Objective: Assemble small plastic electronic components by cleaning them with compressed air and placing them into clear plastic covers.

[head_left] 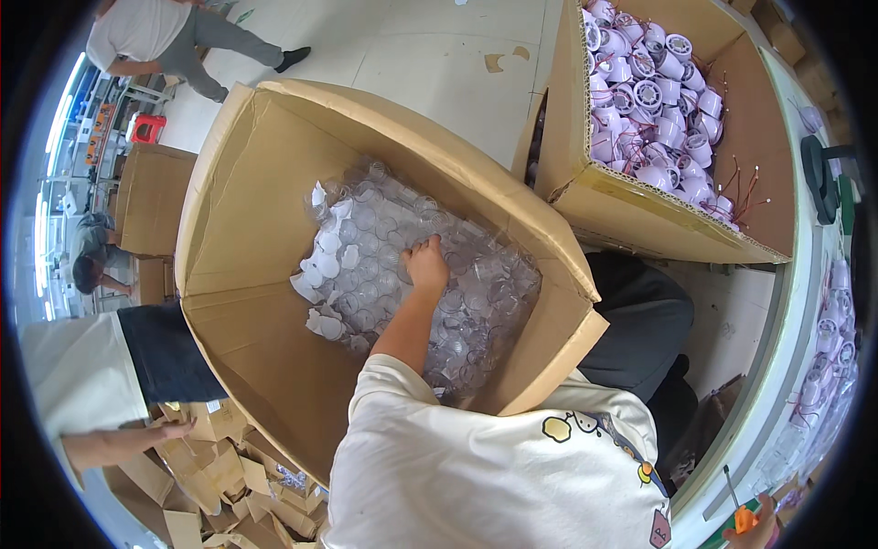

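Observation:
My left hand (427, 264) reaches deep into a large cardboard box (265, 174), down onto a layer of clear plastic round covers (375, 215). Its fingers are curled among the covers; the clear plastic makes it hard to see what is between them. White paper scraps (322, 265) lie along the left side of the pile. At the lower right rim, my right hand (761, 532) is closed around the orange handle of a screwdriver (746, 520), its thin metal shaft tilting up and left. Part of that hand is cut off by the picture's edge.
An open carton (572, 183) of white lamp holders (654, 101) with red wires stands at the far right. A white table (777, 320) curves along my right with more holders (828, 339). Flattened cardboard (219, 467) fills the lower left. A person's arm (119, 446) is close by; others are further back.

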### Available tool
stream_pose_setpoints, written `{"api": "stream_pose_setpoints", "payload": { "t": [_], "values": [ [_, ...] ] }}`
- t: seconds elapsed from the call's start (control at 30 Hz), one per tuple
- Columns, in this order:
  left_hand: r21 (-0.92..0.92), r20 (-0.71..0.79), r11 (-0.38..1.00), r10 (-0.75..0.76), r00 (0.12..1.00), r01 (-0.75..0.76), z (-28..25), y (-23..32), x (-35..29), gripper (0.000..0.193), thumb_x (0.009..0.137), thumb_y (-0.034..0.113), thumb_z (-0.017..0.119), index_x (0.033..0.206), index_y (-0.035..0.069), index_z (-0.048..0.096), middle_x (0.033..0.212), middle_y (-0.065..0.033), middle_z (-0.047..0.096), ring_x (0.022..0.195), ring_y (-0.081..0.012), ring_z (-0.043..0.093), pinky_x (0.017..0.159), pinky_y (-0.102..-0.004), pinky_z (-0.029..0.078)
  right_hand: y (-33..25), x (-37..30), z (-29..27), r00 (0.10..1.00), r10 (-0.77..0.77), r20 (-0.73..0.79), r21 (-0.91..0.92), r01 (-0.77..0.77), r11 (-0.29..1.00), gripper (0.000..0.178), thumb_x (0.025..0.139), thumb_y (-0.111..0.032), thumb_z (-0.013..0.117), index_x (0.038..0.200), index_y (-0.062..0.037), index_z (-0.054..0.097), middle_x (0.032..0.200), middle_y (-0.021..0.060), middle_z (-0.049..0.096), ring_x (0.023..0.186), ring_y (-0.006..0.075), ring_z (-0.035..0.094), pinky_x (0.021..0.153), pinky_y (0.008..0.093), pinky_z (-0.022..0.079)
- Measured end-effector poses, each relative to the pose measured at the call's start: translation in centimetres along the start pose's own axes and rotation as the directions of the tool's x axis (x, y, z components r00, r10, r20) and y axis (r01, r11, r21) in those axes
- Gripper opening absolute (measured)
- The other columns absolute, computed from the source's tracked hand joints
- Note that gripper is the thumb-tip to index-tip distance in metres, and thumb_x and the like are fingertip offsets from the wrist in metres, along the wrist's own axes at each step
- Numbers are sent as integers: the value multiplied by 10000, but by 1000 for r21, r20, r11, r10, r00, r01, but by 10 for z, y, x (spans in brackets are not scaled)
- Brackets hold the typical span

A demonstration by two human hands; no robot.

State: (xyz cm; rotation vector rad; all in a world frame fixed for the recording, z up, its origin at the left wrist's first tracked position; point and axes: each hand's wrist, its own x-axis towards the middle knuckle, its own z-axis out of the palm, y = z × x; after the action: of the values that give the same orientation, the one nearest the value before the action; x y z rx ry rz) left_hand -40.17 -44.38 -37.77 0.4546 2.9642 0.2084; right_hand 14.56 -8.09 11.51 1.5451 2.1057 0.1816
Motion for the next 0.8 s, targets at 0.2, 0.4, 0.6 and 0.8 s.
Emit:
{"api": "stream_pose_setpoints", "payload": {
  "t": [0.2,0.4,0.6,0.8],
  "values": [
    [-322,-68,943,-109,992,82,8,-7,-5,383,724,108,652,1093,88,552,937,-125,662,946,-318,596,860,-485,370,-1,0,1,1000,2,9,-5,-2,1000,452,806,-299,688,1220,-144,601,1105,126,664,956,248,649,884,336,503],
    [-345,-169,881,-397,902,323,-7,-13,3,435,728,136,695,1126,69,532,1071,-175,606,1050,-373,526,880,-493,378,-2,-1,2,1000,13,14,-6,-13,1000,454,809,-298,685,1226,-143,596,1111,123,662,963,246,647,890,333,500],
    [-176,49,951,-250,967,255,-7,-23,18,598,695,128,733,1237,131,482,1125,-119,605,1058,-341,546,896,-479,393,-3,-3,2,1000,14,16,-10,-14,1000,456,812,-296,681,1232,-142,591,1116,120,660,969,244,645,896,331,498],
    [-140,389,989,15,921,43,-9,-49,45,663,653,221,793,1264,169,541,1147,-171,598,1111,-354,542,918,-508,422,-2,-4,2,1000,11,21,-12,-11,1000,459,815,-295,678,1237,-142,587,1121,117,658,975,243,643,902,329,496]
  ]
}}
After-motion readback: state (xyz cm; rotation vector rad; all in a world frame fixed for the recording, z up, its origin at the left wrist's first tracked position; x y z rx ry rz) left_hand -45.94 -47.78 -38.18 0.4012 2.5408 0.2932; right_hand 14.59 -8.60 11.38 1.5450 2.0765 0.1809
